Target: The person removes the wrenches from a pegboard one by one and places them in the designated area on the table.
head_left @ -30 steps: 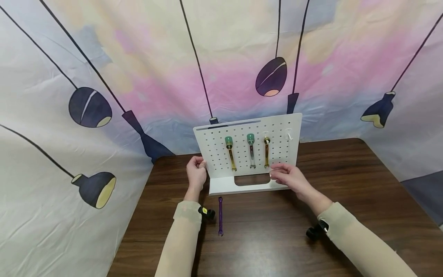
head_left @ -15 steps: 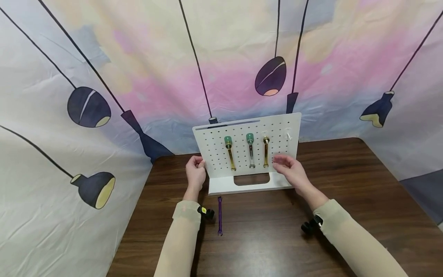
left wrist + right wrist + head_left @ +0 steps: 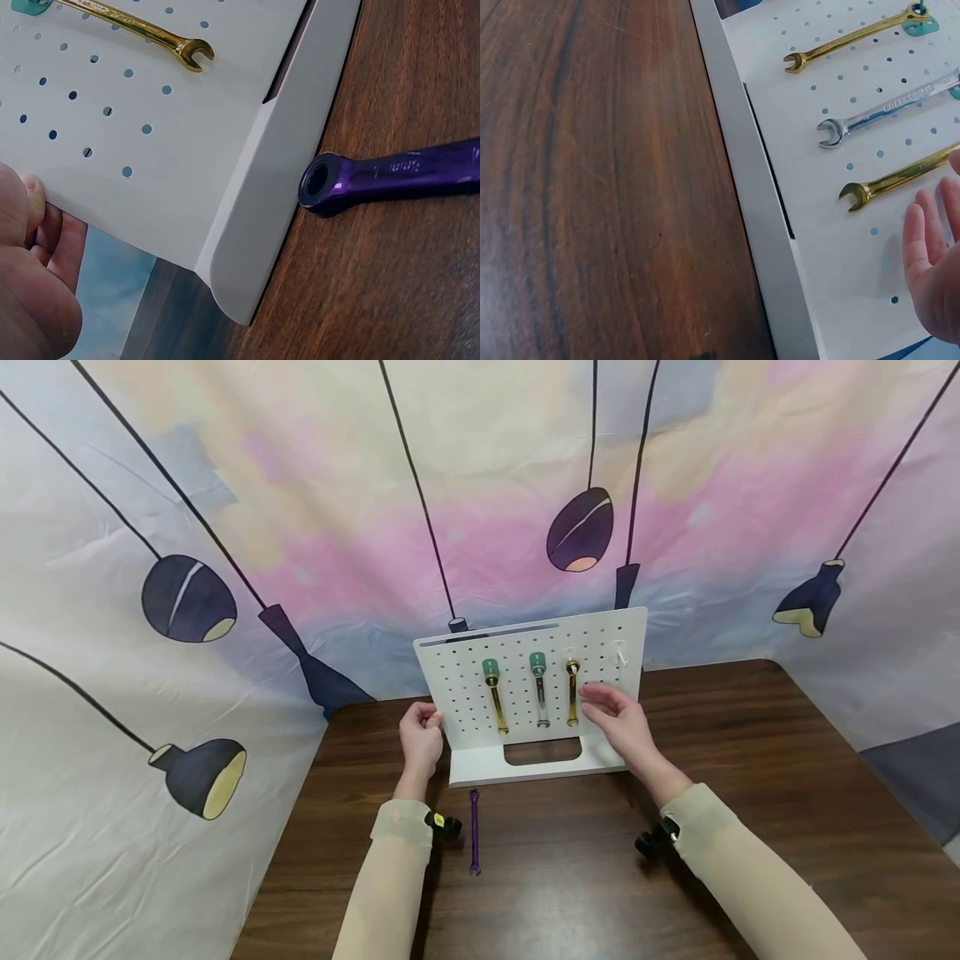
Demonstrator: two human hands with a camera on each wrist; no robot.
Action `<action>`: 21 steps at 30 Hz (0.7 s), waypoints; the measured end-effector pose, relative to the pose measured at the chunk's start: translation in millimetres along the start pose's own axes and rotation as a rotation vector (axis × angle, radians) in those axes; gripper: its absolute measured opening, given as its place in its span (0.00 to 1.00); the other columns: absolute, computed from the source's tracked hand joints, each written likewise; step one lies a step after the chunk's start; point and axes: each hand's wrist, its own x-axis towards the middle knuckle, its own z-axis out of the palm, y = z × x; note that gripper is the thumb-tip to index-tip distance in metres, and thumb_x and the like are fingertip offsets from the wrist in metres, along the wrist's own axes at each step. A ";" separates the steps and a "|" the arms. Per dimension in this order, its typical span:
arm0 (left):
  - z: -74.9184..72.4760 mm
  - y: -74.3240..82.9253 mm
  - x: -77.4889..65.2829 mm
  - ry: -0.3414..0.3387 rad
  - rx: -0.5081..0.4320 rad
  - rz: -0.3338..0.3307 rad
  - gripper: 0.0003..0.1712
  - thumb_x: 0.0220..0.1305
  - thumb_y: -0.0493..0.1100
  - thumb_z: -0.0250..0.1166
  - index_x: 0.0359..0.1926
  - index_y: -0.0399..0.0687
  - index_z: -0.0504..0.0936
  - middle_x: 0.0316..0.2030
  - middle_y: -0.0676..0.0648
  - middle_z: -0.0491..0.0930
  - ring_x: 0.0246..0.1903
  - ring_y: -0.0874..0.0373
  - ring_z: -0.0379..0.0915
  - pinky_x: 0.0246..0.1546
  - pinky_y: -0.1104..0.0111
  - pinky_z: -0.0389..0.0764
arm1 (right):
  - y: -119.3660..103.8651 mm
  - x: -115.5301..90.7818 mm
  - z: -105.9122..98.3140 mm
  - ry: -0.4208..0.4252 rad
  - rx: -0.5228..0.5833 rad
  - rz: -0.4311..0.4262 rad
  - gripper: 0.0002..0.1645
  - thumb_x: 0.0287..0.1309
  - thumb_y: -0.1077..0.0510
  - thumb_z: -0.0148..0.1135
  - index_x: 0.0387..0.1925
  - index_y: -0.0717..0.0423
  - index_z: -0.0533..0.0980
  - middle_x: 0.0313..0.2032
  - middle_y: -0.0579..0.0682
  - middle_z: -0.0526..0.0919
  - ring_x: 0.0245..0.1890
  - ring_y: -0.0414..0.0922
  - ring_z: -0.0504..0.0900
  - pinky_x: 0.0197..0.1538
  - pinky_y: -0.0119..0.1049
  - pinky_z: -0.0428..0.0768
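A white pegboard (image 3: pixel 453 681) stands tilted on the table, with three combination wrenches hanging from its hooks. My left hand (image 3: pixel 422 739) holds the board's left edge, the thumb (image 3: pixel 34 199) in front and fingers behind. Beside the right-hand gold wrench (image 3: pixel 572 697) is my right hand (image 3: pixel 624 727), its fingers (image 3: pixel 919 240) loosely extended; contact with the wrench cannot be made out. A silver wrench (image 3: pixel 542 697) hangs in the middle and another gold wrench (image 3: pixel 498 706) on the left. On the table before the board lies a purple wrench (image 3: pixel 405 176).
A white hook (image 3: pixel 620 656) at the board's upper right bears nothing. Green holders (image 3: pixel 537 662) back the left and middle hooks. A cutout (image 3: pixel 543 752) opens at the board's foot. Behind the brown wooden table (image 3: pixel 555 877) hangs a lamp-patterned cloth (image 3: pixel 495 535).
My right hand has risen from the board's lower edge to beside the right-hand gold wrench. The left hand keeps its hold; the head view has shifted slightly.
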 end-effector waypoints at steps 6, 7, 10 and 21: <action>1.0 1.4 0.6 0.005 0.001 -0.006 0.04 0.75 0.27 0.62 0.40 0.37 0.78 0.36 0.44 0.76 0.35 0.53 0.72 0.34 0.72 0.76 | -4.0 1.9 6.2 -0.016 -0.025 -0.004 0.26 0.73 0.63 0.67 0.68 0.66 0.75 0.66 0.64 0.80 0.65 0.57 0.79 0.62 0.29 0.76; 0.9 1.3 0.6 0.008 -0.002 -0.008 0.05 0.75 0.27 0.62 0.40 0.37 0.78 0.36 0.44 0.76 0.36 0.52 0.73 0.34 0.72 0.76 | -4.4 2.4 7.6 -0.018 -0.022 -0.005 0.26 0.73 0.63 0.67 0.69 0.66 0.75 0.66 0.65 0.79 0.65 0.58 0.79 0.62 0.29 0.76; 0.9 1.1 0.5 0.008 -0.008 -0.010 0.05 0.75 0.27 0.62 0.40 0.37 0.78 0.35 0.45 0.76 0.37 0.48 0.74 0.34 0.73 0.75 | -4.5 4.1 10.3 -0.016 0.000 -0.010 0.27 0.72 0.65 0.67 0.68 0.68 0.74 0.65 0.66 0.80 0.63 0.58 0.80 0.61 0.29 0.78; -1.2 1.9 0.8 -0.001 -0.016 -0.012 0.05 0.75 0.28 0.63 0.39 0.37 0.78 0.35 0.45 0.76 0.35 0.52 0.73 0.32 0.73 0.74 | -2.7 7.5 12.1 0.024 0.004 0.027 0.26 0.70 0.64 0.70 0.66 0.65 0.76 0.62 0.64 0.82 0.56 0.40 0.82 0.59 0.29 0.77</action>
